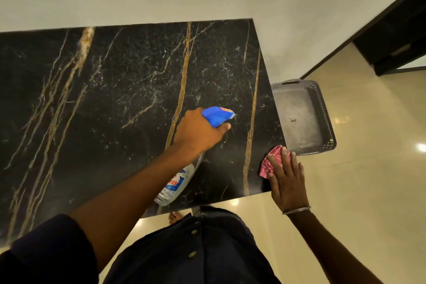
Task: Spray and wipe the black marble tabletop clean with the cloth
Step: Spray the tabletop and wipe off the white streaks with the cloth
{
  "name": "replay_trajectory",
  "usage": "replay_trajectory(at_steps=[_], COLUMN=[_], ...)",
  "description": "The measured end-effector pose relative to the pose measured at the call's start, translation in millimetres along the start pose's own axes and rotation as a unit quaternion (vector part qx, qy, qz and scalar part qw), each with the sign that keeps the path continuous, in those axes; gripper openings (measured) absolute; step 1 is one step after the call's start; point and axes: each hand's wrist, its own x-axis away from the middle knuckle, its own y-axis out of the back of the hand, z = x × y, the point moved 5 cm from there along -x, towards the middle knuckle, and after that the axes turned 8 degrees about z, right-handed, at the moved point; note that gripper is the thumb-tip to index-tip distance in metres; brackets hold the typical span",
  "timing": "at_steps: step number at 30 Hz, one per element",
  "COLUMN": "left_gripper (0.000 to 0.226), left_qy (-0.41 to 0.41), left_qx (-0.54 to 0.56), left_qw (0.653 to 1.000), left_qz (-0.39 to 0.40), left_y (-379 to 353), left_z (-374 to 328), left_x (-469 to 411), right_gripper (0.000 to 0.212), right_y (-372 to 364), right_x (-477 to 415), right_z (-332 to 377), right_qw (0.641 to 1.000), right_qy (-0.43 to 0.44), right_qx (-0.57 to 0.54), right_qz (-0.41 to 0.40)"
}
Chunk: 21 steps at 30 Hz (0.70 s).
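Observation:
The black marble tabletop (115, 104), veined in gold and white, fills the left and centre of the head view. My left hand (198, 132) grips a spray bottle (178, 182) with a clear body and a blue trigger head (217, 116), held over the table's right part with the nozzle pointing right. My right hand (287, 180) lies flat on a pink and white cloth (272, 161) at the table's near right corner. Much of the cloth is hidden under the fingers.
A grey perforated plastic tray (322, 110) sits on the glossy cream floor just past the table's right edge. A white wall runs behind the table. A dark door frame (391, 37) stands at the upper right. My bare foot (176, 217) shows under the near edge.

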Motion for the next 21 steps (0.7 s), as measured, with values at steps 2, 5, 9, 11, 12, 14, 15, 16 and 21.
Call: replay_trajectory(at_steps=[2,5,9,11,12,14,15,16,21], left_gripper=[0.046,0.044,0.044,0.043,0.045,0.054,0.060,0.065,0.052], left_qy=[0.006,0.018,0.033,0.029,0.029,0.033,0.033,0.030,0.030], left_qx=[0.000,0.014,0.030,0.038,0.040,0.041,0.044,0.051,0.072], left_qw=[1.000,1.000,0.999,0.999,0.998,0.998,0.998,0.997,0.995], left_qz=[0.001,-0.007,-0.018,-0.024,-0.026,-0.031,-0.038,-0.046,-0.057], left_y=[4.2,14.1,25.3,27.4,27.6,29.6,30.7,31.8,39.0], left_z=[-1.3,-6.0,-14.4,-15.6,-15.2,-15.9,-16.3,-16.0,-20.3], left_x=[-11.0,-25.8,-45.8,-57.5,-63.6,-72.0,-76.7,-81.6,-94.6], right_gripper=[0.054,0.053,0.053,0.054,0.054,0.054,0.055,0.055,0.054], right_y=[7.5,25.1,50.4,59.0,62.6,69.0,72.9,77.3,81.8], right_x=[-28.2,-87.4,-173.5,-208.0,-222.7,-246.4,-257.3,-267.4,-291.9], right_z=[1.6,6.5,16.7,21.6,23.4,26.2,27.3,29.1,27.9], right_qw=[1.000,1.000,0.999,0.999,0.999,0.999,0.999,0.999,0.999], right_qy=[0.011,0.016,0.018,0.023,0.025,0.026,0.028,0.030,0.033], right_qx=[-0.002,-0.014,-0.010,-0.007,-0.008,-0.007,-0.005,-0.003,-0.012], right_qz=[-0.006,-0.019,-0.034,-0.039,-0.039,-0.040,-0.043,-0.045,-0.038])
